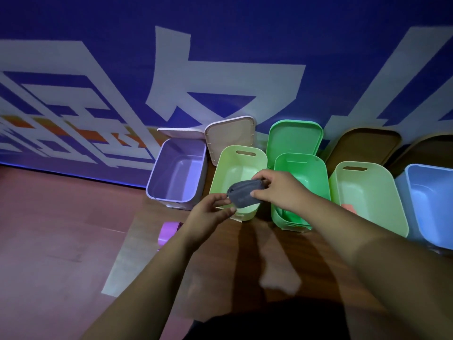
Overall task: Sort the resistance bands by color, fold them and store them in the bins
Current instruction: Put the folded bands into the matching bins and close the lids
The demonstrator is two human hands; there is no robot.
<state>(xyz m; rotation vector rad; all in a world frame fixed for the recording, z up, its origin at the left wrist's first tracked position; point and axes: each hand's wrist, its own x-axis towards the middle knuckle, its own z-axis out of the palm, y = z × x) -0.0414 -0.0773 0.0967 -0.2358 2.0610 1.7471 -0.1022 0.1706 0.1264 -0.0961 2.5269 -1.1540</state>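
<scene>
Head view, single frame. Grey band (pixel 241 195), folded into a compact bundle, is held in the air between both hands over the front rim of the pale green bin (pixel 231 168), second from left in the row. Left hand (pixel 211 211): thumb above and fingertips below, narrow pinch on the bundle's left end. Right hand (pixel 279 190): fingers curled over the top, thumb under, gripping the right end; hand sits in front of the green bin (pixel 305 174). Neither hand touches a bin as far as can be seen. Row along the wall, left to right: lavender bin (pixel 179 173), pale green, green, second pale green bin (pixel 372 192) with a salmon-coloured piece (pixel 348 207) at its bottom, blue bin (pixel 431 197). Beige lid (pixel 230 139), green lid (pixel 294 136) and brown lid (pixel 362 146) lean against the wall behind. Pink band (pixel 168 231) lies on the floor, partly hidden by the left forearm.
</scene>
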